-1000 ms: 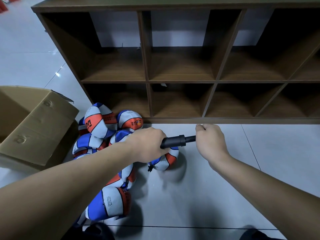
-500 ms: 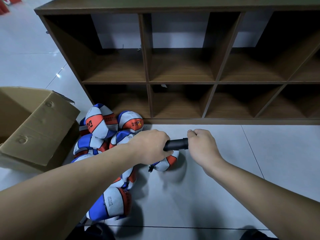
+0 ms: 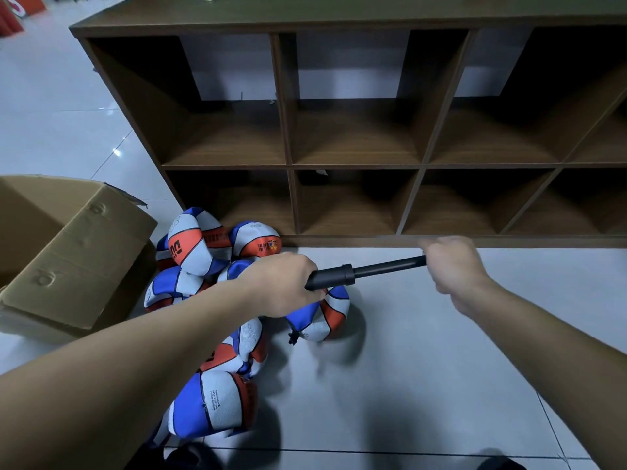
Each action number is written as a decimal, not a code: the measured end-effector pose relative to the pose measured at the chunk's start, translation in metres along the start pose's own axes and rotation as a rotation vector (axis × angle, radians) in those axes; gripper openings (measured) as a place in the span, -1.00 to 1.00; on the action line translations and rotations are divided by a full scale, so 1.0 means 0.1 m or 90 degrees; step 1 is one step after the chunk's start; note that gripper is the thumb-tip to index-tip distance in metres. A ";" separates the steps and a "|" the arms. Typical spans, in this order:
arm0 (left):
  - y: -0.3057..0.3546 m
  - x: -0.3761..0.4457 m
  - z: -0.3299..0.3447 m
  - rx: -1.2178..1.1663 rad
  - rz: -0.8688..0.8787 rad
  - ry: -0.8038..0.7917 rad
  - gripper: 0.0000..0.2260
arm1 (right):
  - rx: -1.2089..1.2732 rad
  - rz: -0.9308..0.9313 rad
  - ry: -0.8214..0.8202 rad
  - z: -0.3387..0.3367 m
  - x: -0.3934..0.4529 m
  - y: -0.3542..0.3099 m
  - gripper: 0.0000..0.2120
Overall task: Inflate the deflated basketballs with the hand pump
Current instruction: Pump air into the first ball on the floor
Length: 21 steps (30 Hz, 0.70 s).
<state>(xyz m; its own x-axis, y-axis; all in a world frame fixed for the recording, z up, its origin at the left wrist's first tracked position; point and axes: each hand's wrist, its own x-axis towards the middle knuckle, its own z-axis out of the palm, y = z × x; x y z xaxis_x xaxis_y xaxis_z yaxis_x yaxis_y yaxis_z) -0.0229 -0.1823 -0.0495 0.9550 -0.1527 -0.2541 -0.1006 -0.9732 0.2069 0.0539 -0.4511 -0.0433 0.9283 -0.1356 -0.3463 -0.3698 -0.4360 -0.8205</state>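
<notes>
Pale tiled floor (image 3: 424,351): left hand (image 3: 288,286) is gripping the hand pump (image 3: 334,275) barrel steady, right hand (image 3: 454,266) is clutching its handle, over the deflated basketballs (image 3: 217,405).

We see a matt black plastic pump (image 3: 353,274), pebbled rubbery balls (image 3: 217,408), a matt wood-grain shelf (image 3: 353,144), a dull brown cardboard box (image 3: 68,262) and glossy pale floor tiles (image 3: 424,368).
</notes>
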 end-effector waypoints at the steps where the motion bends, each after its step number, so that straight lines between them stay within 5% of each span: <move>1: 0.00 0.00 0.00 0.002 0.000 -0.002 -0.70 | 0.007 0.011 0.001 -0.03 0.03 0.01 -0.77; 21: 0.02 -0.01 0.05 0.038 0.004 -0.039 -0.73 | -0.069 -0.026 0.010 0.52 -0.25 0.15 -0.63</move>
<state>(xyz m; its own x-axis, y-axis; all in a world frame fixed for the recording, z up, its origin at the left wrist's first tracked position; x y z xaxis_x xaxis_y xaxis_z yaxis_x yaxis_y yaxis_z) -0.0252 -0.1853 -0.0532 0.9355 -0.1679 -0.3108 -0.1251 -0.9803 0.1531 0.0228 -0.4076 -0.0703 0.9433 -0.1300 -0.3055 -0.3261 -0.5353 -0.7792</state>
